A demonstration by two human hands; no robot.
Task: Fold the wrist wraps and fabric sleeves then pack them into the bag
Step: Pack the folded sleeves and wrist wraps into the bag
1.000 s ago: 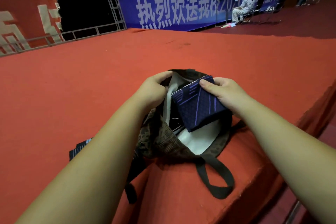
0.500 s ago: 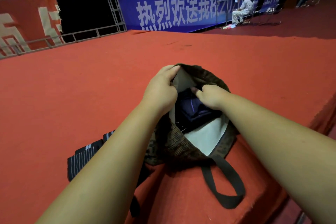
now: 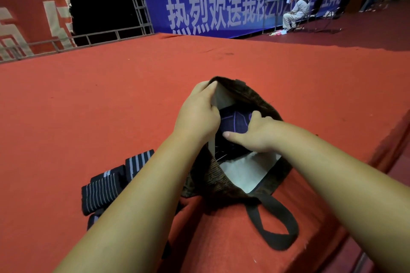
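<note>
The left hand (image 3: 197, 113) is gripping the bag (image 3: 250, 99) rim open, the right hand (image 3: 250, 133) is pinching the folded navy sleeve (image 3: 235, 121) inside it; striped wrist wraps (image 3: 104, 186) are lying left of the bag, nearer the left hand.

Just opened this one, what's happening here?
A person is packing a brown bag that sits on a red carpeted platform. The left hand grips the bag's rim and holds its mouth open. The right hand is down inside the mouth on the folded navy fabric; whether it grips or only presses is unclear. Black striped wrist wraps lie on the carpet left of the bag, not yet packed.
</note>
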